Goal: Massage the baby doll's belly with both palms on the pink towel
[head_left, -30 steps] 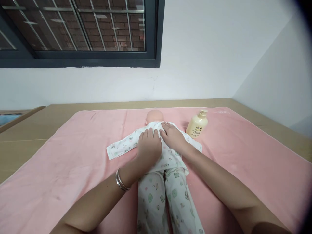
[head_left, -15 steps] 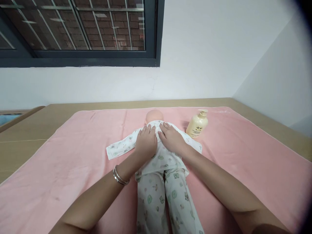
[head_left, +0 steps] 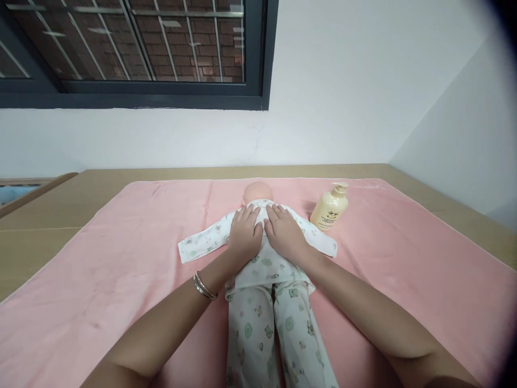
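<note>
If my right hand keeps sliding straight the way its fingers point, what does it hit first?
Most likely the doll's head. The right hand lies flat on the doll's back, fingers aimed up toward the neck. The lotion bottle stands off to the right, outside that line.

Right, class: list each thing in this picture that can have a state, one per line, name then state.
Doll: lying flat on the towel, head away from the camera, dressed.
Left hand: open, flat on the doll's back.
Right hand: open, flat on the doll's back beside the left.
Bottle: standing apart from the doll, pump on.
Towel: spread flat.
Window: looks shut.
</note>
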